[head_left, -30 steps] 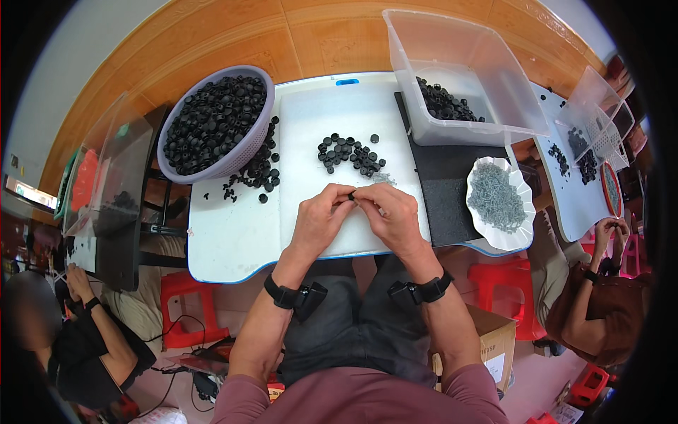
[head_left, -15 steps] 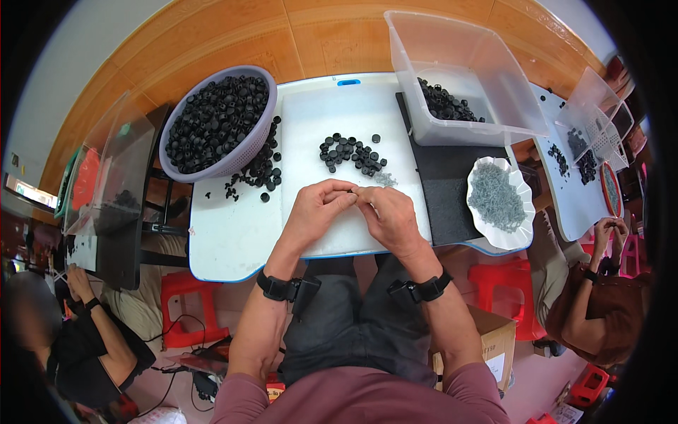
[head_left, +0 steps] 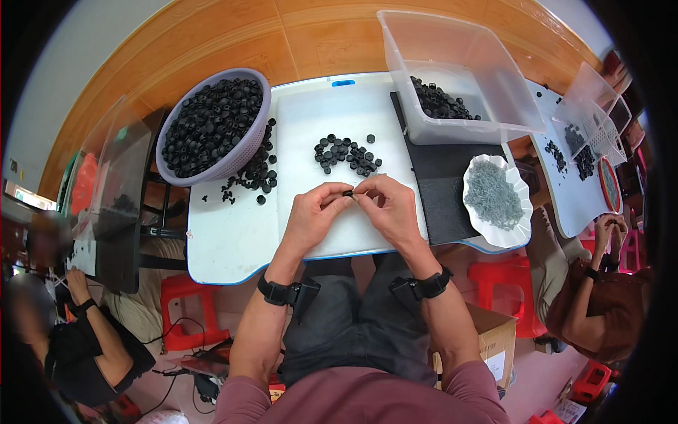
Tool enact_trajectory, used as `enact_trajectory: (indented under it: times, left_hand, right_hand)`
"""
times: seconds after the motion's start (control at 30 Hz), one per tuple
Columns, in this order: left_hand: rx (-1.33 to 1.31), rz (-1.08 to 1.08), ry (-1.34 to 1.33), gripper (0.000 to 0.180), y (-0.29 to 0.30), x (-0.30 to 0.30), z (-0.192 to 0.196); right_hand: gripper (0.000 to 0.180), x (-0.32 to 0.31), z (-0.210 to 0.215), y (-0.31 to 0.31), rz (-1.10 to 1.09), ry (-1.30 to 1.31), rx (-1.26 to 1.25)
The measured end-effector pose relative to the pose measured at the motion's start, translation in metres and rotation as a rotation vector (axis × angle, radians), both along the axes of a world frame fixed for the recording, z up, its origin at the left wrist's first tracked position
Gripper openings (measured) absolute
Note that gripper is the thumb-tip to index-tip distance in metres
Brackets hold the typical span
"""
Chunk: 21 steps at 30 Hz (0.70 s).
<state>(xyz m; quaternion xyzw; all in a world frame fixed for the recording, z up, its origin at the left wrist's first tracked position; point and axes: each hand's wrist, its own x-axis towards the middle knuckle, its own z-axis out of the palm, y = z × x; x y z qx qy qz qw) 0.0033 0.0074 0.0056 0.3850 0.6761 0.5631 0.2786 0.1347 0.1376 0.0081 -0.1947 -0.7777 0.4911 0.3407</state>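
while the left hand (head_left: 309,213) and right hand (head_left: 388,208) both pinch one small black part (head_left: 347,193) over the table (head_left: 226,240), looks like loads to go: basket (head_left: 242,157) heaped, clear bin (head_left: 459,133) only partly filled

Orange-brown panels (head_left: 318,42) line a pale grey wall (head_left: 70,78) behind a blue-edged white table (head_left: 226,240), as red plastic stools (head_left: 185,285) and a dark, flat-topped table (head_left: 121,251) stand on a pinkish floor (head_left: 540,374).

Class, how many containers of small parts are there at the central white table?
3: the lavender basket at left, the clear bin at far right, the white fluted dish at near right. None seems hidden.
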Motion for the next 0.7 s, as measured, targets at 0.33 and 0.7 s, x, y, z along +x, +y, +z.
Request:
enact_trajectory:
  times: [0.33,0.7]
  left_hand:
    - [-0.011,-0.032,-0.047,0.028,0.003,-0.006,0.004]
    - [0.066,0.026,0.031,0.024,0.004,0.007,-0.006]
  right_hand:
    - [0.009,-0.006,-0.002,0.004,0.007,-0.040,0.046]
    - [0.007,0.001,-0.006,0.002,0.006,0.017,-0.004]
